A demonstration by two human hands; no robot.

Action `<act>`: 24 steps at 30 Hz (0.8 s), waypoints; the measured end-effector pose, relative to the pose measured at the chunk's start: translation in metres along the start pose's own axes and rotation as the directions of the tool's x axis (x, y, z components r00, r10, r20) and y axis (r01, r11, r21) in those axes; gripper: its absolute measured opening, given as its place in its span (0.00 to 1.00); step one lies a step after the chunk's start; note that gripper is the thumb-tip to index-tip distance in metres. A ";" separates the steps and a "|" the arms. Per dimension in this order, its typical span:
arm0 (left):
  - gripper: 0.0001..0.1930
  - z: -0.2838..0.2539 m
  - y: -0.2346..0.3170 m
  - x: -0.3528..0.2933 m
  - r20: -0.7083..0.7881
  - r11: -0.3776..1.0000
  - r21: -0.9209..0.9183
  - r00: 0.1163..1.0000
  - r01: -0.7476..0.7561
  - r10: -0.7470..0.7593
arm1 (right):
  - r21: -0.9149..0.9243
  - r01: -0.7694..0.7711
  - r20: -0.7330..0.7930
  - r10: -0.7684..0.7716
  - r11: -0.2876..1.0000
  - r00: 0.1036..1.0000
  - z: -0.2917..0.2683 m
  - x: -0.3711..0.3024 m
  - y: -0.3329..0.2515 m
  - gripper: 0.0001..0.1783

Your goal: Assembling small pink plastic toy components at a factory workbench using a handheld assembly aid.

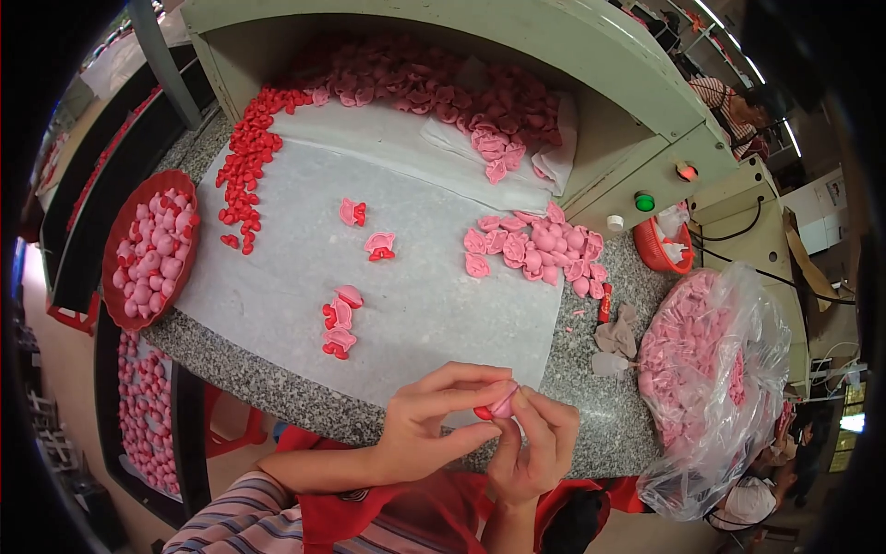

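Close to the front edge of the workbench, both hands meet on one small pink piece with a red part [503,403]. My left hand [438,411] pinches its red side between thumb and fingers. My right hand [535,439] grips the pink side with its fingertips, which partly cover it. On the white sheet ahead lie several pink shells joined to red pieces, including one pink shell [380,244]. Further right is a loose heap of pink shells [544,245]. A strip of small red pieces [245,175] runs along the sheet's left side.
A red basket [115,268] of pink-and-red pieces stands at the left edge. Under the pale green hood [600,55] more pink shells are piled. At right are a small bottle [609,364], a red tub [657,249] and a clear plastic bag [715,369] of pink parts.
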State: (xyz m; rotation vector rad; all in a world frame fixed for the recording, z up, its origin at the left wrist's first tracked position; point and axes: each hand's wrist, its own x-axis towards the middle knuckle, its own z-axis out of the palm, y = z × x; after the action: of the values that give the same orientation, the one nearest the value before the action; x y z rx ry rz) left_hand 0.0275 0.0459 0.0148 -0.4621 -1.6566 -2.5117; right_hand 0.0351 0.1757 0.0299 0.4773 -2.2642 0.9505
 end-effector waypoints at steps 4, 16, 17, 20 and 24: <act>0.15 -0.006 -0.006 0.000 0.028 0.894 -0.376 0.968 0.243 -0.251 | 0.050 -0.022 0.038 0.020 0.999 0.999 -0.001 0.001 0.000 0.19; 0.15 -0.002 -0.008 -0.002 0.036 0.852 -0.469 0.969 0.231 -0.243 | 0.302 -0.201 -0.018 0.217 0.932 0.976 0.004 -0.004 -0.006 0.20; 0.15 -0.002 -0.009 -0.002 0.039 0.852 -0.470 0.970 0.231 -0.242 | 0.301 -0.200 -0.020 0.216 0.932 0.976 0.003 -0.004 -0.006 0.20; 0.14 -0.002 -0.009 -0.002 0.028 0.870 -0.446 0.975 0.210 -0.221 | 0.310 -0.206 0.006 0.215 0.928 0.977 0.000 -0.001 -0.007 0.19; 0.14 -0.004 -0.007 -0.002 0.035 0.930 -0.330 0.987 0.159 -0.157 | 0.292 -0.199 0.010 0.205 0.935 0.979 -0.001 0.001 -0.008 0.18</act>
State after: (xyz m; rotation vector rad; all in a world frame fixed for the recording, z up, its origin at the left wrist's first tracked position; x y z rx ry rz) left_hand 0.0269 0.0447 0.0062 -0.3782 -1.3195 -2.9281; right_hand 0.0392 0.1708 0.0345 0.3601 -2.1929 1.4010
